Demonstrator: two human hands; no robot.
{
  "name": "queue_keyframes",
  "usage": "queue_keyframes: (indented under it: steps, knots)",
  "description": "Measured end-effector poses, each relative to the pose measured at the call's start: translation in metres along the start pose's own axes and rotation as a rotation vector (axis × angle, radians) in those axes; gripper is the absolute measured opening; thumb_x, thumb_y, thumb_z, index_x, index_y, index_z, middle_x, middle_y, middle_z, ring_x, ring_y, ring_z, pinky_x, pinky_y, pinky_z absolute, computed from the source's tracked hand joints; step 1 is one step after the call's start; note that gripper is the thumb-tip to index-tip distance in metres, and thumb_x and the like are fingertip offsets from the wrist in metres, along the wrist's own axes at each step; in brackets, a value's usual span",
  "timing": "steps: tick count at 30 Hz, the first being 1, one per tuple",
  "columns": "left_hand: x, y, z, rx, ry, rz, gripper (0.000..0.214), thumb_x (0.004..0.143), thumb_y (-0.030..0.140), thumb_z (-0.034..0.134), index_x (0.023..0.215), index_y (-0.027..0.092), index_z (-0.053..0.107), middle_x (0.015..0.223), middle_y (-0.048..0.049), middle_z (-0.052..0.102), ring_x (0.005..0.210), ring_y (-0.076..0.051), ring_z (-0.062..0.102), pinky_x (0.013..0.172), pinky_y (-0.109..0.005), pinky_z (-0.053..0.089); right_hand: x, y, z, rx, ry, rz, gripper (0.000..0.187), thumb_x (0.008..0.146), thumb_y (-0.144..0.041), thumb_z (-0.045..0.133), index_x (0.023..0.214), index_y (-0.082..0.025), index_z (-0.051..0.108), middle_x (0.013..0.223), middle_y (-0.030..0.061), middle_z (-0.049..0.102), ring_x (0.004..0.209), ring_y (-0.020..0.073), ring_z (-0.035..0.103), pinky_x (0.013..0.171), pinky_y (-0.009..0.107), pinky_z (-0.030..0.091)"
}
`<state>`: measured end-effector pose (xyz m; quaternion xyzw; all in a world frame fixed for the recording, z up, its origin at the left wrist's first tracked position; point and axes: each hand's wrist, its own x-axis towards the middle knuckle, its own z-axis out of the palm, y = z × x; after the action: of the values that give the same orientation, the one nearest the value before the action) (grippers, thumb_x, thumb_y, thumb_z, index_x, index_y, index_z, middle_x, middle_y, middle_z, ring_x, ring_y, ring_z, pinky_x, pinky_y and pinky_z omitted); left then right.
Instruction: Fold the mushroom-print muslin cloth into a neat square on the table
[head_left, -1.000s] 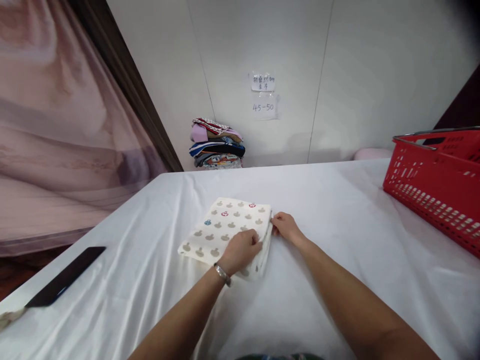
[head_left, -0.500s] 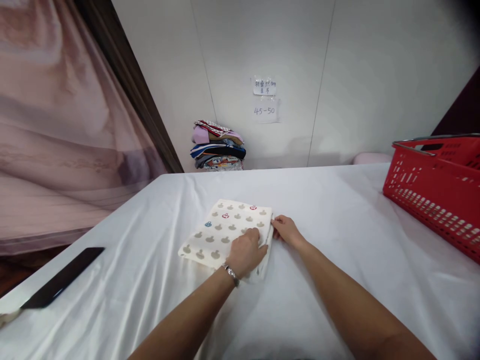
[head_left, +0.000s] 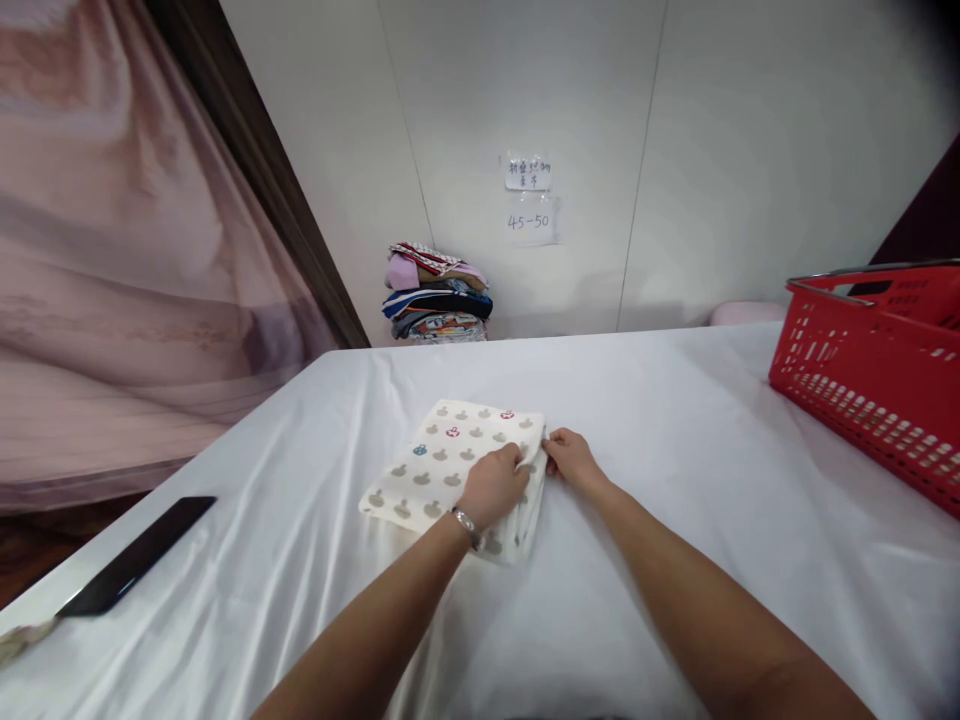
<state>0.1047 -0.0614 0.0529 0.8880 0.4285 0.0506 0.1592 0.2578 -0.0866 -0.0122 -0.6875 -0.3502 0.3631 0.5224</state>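
Observation:
A folded cream cloth point(head_left: 442, 460) printed with small grey, red and blue shapes lies in the middle of the white-covered table point(head_left: 675, 450). My left hand point(head_left: 493, 485), a bracelet on its wrist, rests on the cloth's right part with its fingers curled onto the fabric. My right hand point(head_left: 570, 458) pinches the cloth's right edge near its far corner. Both hands sit close together at that edge.
A red plastic basket point(head_left: 870, 370) stands at the table's right side. A stack of folded clothes point(head_left: 436, 295) sits against the wall behind the table. A black flat object point(head_left: 135, 555) lies at the table's left edge. A pink curtain point(head_left: 112, 280) hangs at left.
My left hand has slid slightly right and farther along the cloth toward its right edge, closing the gap to my right hand. The cloth lies in the same spot.

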Motion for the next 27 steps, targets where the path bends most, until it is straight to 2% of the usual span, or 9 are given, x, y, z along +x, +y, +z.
queue_keyframes:
  steps: [4, 8, 13, 16, 19, 23, 27]
  knots:
    - [-0.001, 0.0, 0.012, 0.049, 0.005, 0.017, 0.013, 0.081, 0.026, 0.044, 0.088, 0.021, 0.053, 0.082, -0.0028, 0.063, 0.078, -0.018, 0.059, 0.064, -0.025, 0.037, -0.002, -0.002, -0.002, -0.016, -0.015, 0.006, 0.008, 0.077, -0.02, 0.049, 0.069, -0.019, 0.048, 0.036, -0.0065, 0.049, 0.029, 0.0082, 0.042, 0.032, 0.017, 0.028]
    - [-0.001, -0.001, 0.014, 0.02, 0.047, 0.042, 0.014, 0.084, 0.027, 0.04, 0.09, 0.021, 0.052, 0.082, -0.0024, 0.063, 0.077, -0.017, 0.059, 0.063, -0.025, 0.037, -0.001, -0.001, -0.002, -0.021, -0.012, -0.005, 0.008, 0.078, -0.022, 0.049, 0.07, -0.019, 0.048, 0.036, -0.0067, 0.049, 0.029, 0.0083, 0.042, 0.032, 0.017, 0.028]
    - [-0.004, 0.003, 0.02, 0.106, 0.035, 0.046, 0.014, 0.083, 0.028, 0.042, 0.09, 0.021, 0.052, 0.083, -0.0035, 0.064, 0.081, -0.018, 0.06, 0.067, -0.027, 0.039, 0.0, 0.001, -0.001, -0.019, -0.006, -0.003, 0.005, 0.075, -0.02, 0.049, 0.071, -0.018, 0.05, 0.035, -0.0067, 0.049, 0.028, 0.0085, 0.042, 0.031, 0.017, 0.027]
    - [-0.006, 0.008, 0.021, 0.089, 0.024, 0.017, 0.025, 0.083, 0.042, 0.044, 0.094, 0.021, 0.051, 0.089, -0.0045, 0.064, 0.085, -0.021, 0.06, 0.071, -0.029, 0.041, 0.0, 0.002, -0.001, -0.004, -0.007, -0.003, 0.004, 0.075, -0.02, 0.049, 0.071, -0.018, 0.05, 0.036, -0.0067, 0.05, 0.029, 0.0083, 0.043, 0.03, 0.017, 0.027]
    - [-0.007, 0.013, 0.019, 0.117, -0.014, 0.001, 0.045, 0.074, 0.057, 0.051, 0.1, 0.02, 0.05, 0.098, -0.0072, 0.062, 0.087, -0.024, 0.06, 0.072, -0.031, 0.042, 0.002, 0.004, -0.001, 0.022, -0.014, 0.0, 0.006, 0.075, -0.022, 0.05, 0.071, -0.019, 0.05, 0.038, -0.0062, 0.051, 0.03, 0.0084, 0.044, 0.031, 0.017, 0.029]
    - [-0.008, 0.017, 0.02, 0.207, -0.049, 0.01, 0.042, 0.076, 0.048, 0.053, 0.108, 0.02, 0.046, 0.105, -0.0088, 0.059, 0.092, -0.025, 0.059, 0.076, -0.032, 0.042, 0.005, 0.005, -0.002, 0.062, -0.02, 0.009, 0.013, 0.078, -0.029, 0.05, 0.071, -0.019, 0.05, 0.041, -0.0052, 0.051, 0.035, 0.0094, 0.049, 0.031, 0.017, 0.03]
    - [-0.01, 0.017, 0.024, 0.24, -0.026, 0.031, 0.04, 0.08, 0.043, 0.049, 0.112, 0.019, 0.043, 0.107, -0.0095, 0.058, 0.093, -0.025, 0.058, 0.077, -0.034, 0.042, 0.004, 0.004, -0.004, 0.082, -0.025, 0.027, 0.025, 0.08, -0.04, 0.05, 0.068, -0.018, 0.05, 0.046, -0.0031, 0.053, 0.04, 0.01, 0.053, 0.032, 0.017, 0.032]
